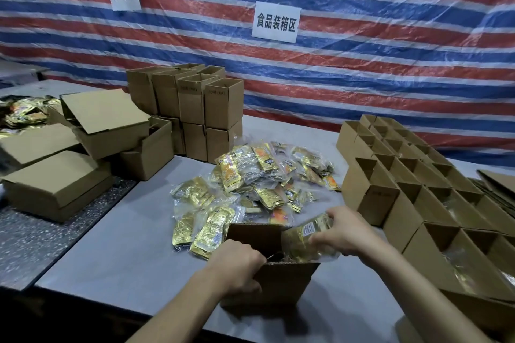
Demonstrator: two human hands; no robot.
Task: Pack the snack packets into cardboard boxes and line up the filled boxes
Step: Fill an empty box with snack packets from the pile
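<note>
The left hand (237,264) grips the near-left wall of an open brown cardboard box (281,278) on the grey surface (125,245). The right hand (342,234) holds a gold foil snack packet (303,239) over the opening. The packet pile (250,186) lies just behind.

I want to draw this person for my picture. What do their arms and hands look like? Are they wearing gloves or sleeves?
No gloves and no sleeves show. The left hand and the right hand are bare. The left forearm and right forearm are bare too, right down to the picture's edge. I can see no watch, bracelet or ring.
</note>
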